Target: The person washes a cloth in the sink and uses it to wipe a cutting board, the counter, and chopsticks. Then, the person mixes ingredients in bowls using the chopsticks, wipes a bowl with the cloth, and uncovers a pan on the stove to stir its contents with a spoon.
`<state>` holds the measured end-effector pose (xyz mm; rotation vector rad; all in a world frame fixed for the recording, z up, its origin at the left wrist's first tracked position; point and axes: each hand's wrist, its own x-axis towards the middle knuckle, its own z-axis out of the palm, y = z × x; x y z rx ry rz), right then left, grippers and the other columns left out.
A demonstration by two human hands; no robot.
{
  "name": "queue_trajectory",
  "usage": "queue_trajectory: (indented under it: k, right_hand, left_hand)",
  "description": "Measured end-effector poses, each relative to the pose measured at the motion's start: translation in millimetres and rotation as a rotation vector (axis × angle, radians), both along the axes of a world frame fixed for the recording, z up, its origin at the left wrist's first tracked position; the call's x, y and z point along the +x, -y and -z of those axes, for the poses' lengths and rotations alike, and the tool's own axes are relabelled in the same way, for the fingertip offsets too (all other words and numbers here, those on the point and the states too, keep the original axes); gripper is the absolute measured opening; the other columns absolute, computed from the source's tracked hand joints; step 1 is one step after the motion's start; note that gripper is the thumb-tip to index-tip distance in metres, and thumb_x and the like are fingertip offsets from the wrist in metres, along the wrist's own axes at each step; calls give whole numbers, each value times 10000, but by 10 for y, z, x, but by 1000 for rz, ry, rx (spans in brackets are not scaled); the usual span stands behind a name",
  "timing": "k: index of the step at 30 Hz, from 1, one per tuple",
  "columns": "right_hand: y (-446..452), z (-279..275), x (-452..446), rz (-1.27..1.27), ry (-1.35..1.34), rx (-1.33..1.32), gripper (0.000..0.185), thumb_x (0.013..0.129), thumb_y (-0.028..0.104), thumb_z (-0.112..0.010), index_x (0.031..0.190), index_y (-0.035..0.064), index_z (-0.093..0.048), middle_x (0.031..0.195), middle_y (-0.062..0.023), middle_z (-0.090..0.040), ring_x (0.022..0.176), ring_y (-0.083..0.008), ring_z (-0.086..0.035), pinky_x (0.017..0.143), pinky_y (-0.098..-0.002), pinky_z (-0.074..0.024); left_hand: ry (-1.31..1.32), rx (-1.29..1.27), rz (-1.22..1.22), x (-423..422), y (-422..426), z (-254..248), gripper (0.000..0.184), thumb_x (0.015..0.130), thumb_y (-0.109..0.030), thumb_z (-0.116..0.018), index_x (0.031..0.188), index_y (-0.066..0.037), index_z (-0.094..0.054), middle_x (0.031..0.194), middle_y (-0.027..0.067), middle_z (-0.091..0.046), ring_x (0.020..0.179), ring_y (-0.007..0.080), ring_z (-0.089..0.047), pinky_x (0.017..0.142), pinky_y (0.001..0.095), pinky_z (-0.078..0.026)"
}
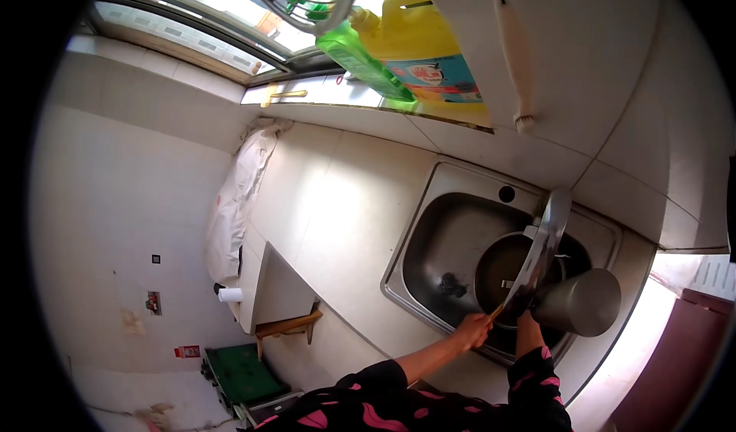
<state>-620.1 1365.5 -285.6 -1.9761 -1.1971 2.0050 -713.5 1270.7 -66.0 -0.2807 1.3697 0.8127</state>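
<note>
My left hand (pixel 474 331) is closed around a thin wooden handle (pixel 497 312) at the sink's front edge. Beside it on the right is my right hand (pixel 527 331), its fingers mostly hidden by dark metal and a grey metal cylinder (pixel 586 302); what it grips cannot be made out. A shiny metal pan or lid (pixel 546 240), seen nearly edge-on, stands tilted over the steel sink (pixel 448 225). Behind it, a round pan (pixel 494 271) sits inside the basin. Dark scraps (pixel 452 284) lie on the basin floor to its left.
A yellow jug (pixel 418 41) and a green bottle (pixel 364 60) stand on the window ledge. A brush (pixel 515 56) hangs on the tiled wall. Left of the sink runs the white counter (pixel 345 225), with a white bag (pixel 239 202) at its far end.
</note>
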Motion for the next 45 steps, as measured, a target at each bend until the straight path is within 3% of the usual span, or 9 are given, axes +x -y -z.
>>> queue_trajectory:
  k: [4, 12, 21, 25, 28, 33, 41, 43, 45]
  right_hand:
    - [6, -14, -116, -11, -1, 5, 329, 873, 359, -458, 780, 69, -582, 705, -73, -590, 583, -188, -565, 552, -329, -471]
    - [-3, 66, 123, -5, 12, 17, 329, 874, 354, -461, 785, 62, -584, 715, -73, -595, 589, -187, -568, 548, -329, -469]
    - [275, -193, 257, 26, 6, 76, 328, 875, 349, -465, 792, 55, -586, 726, -72, -602, 597, -185, -570, 544, -329, -466]
    - [282, -283, 174, -21, 67, 193, 328, 875, 346, -467, 794, 51, -587, 731, -72, -605, 600, -185, -571, 542, -329, -464]
    - [36, -332, 135, -42, 118, 248, 328, 875, 345, -468, 796, 49, -588, 735, -72, -607, 602, -184, -572, 541, -329, -463]
    - [-406, -227, 135, -50, 176, 281, 329, 876, 342, -471, 800, 45, -589, 741, -72, -610, 607, -183, -573, 538, -328, -462]
    - [-167, -670, -161, 421, -245, 58, 329, 876, 337, -474, 806, 38, -591, 750, -72, -616, 613, -182, -575, 534, -328, -459]
    - [35, -1019, -265, 436, -294, 57, 329, 876, 336, -475, 807, 36, -591, 753, -72, -618, 615, -182, -576, 534, -328, -458]
    - [218, -1129, -320, 392, -272, 165, 396, 896, 332, -440, 702, 16, -581, 656, -82, -606, 492, -156, -539, 482, -312, -435]
  left_hand:
    - [-2, 50, -35, -34, -60, 141, 269, 959, -266, -403, 795, -58, -450, 517, -32, -293, 364, 67, -236, 328, 244, -173]
    - [49, 148, -14, 4, 84, -60, 240, 941, -245, -443, 784, -65, -468, 523, -36, -322, 365, 60, -272, 324, 230, -199]
    - [-322, -24, 62, -53, -139, 3, 168, 852, -162, -541, 753, -29, -568, 633, 51, -554, 398, 117, -441, 346, 253, -309]
    - [-454, -4, 258, 92, -159, -105, 164, 890, -123, -479, 755, -50, -538, 527, -20, -455, 399, 74, -386, 343, 234, -264]
    - [-295, 111, 202, 63, -28, -272, 209, 916, -185, -462, 740, -79, -497, 495, -53, -376, 371, 40, -318, 324, 226, -215]
    - [-285, 136, 252, -50, 278, -527, 207, 923, -189, -459, 757, -71, -496, 494, -63, -365, 378, 23, -298, 344, 206, -213]
    - [-275, 162, 202, -157, 267, -484, 168, 943, -177, -458, 841, -48, -494, 552, -45, -369, 406, 21, -278, 354, 192, -199]
    - [-209, 160, 124, -107, 218, -357, 165, 943, -176, -457, 849, -46, -494, 560, -43, -371, 407, 23, -281, 349, 193, -194]
    - [-116, 131, 87, -70, 200, -289, 164, 941, -177, -453, 846, -49, -488, 560, -43, -372, 400, 26, -286, 343, 197, -190]
